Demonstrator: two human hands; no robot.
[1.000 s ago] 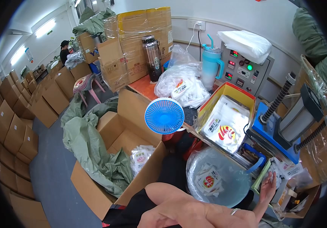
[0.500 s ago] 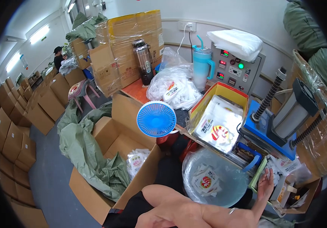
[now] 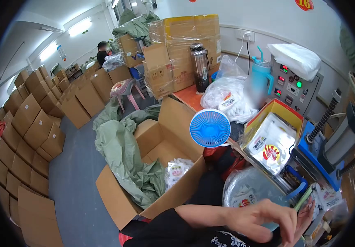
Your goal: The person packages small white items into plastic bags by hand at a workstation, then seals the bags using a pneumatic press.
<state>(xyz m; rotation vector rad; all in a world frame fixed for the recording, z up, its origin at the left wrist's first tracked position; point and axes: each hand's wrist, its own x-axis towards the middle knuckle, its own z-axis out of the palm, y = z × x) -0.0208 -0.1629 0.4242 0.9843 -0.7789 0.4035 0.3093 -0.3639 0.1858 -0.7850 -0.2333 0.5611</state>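
My left hand reaches across to the right, over the front of the plastic-lined tub. Its fingers bend loosely downward with the thumb apart, and nothing shows in it. Printed white packets lie in the tub, partly covered by this hand. Just beyond it, my right hand has its fingers stretched up beside a heap of small white packets at the blue press; my left hand hides part of it.
An open carton with green sheeting and packets stands left. A blue fan, yellow box of printed bags, turquoise tumbler and blue press are around the table. Stacked cartons line the far left; a person is behind.
The view has turned left, so the scene sits further right. My left hand has moved right, from the lap to over the tub and close to my right hand, which stays by the packets.
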